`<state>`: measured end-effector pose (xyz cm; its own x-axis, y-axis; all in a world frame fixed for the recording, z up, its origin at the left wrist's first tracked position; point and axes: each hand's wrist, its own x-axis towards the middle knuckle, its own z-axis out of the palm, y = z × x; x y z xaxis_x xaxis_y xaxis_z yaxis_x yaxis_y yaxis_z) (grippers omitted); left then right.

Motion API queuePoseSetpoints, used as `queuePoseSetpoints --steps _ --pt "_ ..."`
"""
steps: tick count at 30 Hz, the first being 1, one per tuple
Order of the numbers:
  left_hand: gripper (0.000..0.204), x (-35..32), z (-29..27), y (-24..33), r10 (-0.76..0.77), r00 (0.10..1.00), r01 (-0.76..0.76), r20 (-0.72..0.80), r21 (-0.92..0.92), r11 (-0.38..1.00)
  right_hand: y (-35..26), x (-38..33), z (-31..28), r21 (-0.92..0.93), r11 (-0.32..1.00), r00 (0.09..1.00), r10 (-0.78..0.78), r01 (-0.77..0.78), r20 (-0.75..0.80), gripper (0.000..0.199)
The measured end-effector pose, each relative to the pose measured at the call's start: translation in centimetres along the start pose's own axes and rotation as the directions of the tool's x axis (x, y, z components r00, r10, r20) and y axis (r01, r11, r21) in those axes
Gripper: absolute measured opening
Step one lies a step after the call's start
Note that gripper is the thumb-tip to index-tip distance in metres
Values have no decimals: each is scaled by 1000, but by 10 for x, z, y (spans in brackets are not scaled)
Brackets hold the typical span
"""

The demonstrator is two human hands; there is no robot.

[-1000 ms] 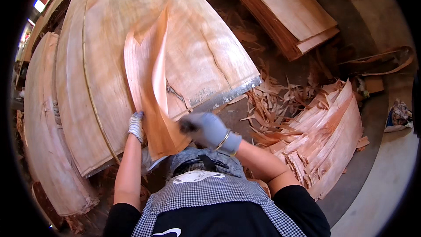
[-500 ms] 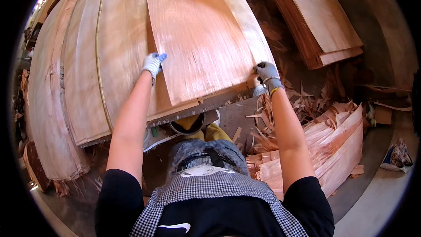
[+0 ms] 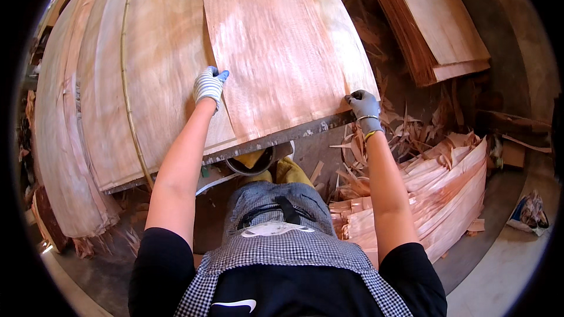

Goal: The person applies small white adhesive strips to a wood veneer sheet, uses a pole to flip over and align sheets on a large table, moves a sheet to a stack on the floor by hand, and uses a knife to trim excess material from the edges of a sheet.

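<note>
A thin reddish wood veneer sheet (image 3: 276, 47) lies flat on top of a wide pale veneer stack (image 3: 153, 70) in front of me. My left hand (image 3: 208, 85), in a striped work glove, presses on the sheet's left edge. At the sheet's near right corner, my right hand (image 3: 364, 105), in a grey glove with a bracelet at the wrist, grips the edge. The stack rests on a dark table edge (image 3: 282, 138).
A pile of narrow veneer strips (image 3: 435, 188) sits low at my right with loose scraps (image 3: 405, 135) above it. Another veneer stack (image 3: 435, 23) lies at upper right, more stacks (image 3: 59, 141) at left. A round container (image 3: 252, 164) sits below the table edge.
A second ago the sheet stood curled upright in both hands near my body. It has since been spread flat on the stack, and my hands have moved apart to its left and right edges.
</note>
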<state>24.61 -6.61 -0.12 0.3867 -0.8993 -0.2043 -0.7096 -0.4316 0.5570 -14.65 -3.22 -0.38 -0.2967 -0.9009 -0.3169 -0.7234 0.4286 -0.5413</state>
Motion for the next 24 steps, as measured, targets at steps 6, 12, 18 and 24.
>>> queuePoseSetpoints --steps 6,12,18,24 --pt "40 7 2 0 17 999 -18 37 20 1000 -1 -7 -1 -29 1000 996 -7 4 -92 27" --pt "38 7 -12 -5 47 998 -49 32 62 997 -25 -32 -5 -148 985 946 -127 86 -299 28" --pt "26 15 -17 29 693 718 -645 -62 314 696 -140 -95 59 355 932 963 -22 -77 268 36" --pt "31 80 19 20 853 495 -868 166 42 495 -131 -104 131 131 980 982 -162 149 100 31"
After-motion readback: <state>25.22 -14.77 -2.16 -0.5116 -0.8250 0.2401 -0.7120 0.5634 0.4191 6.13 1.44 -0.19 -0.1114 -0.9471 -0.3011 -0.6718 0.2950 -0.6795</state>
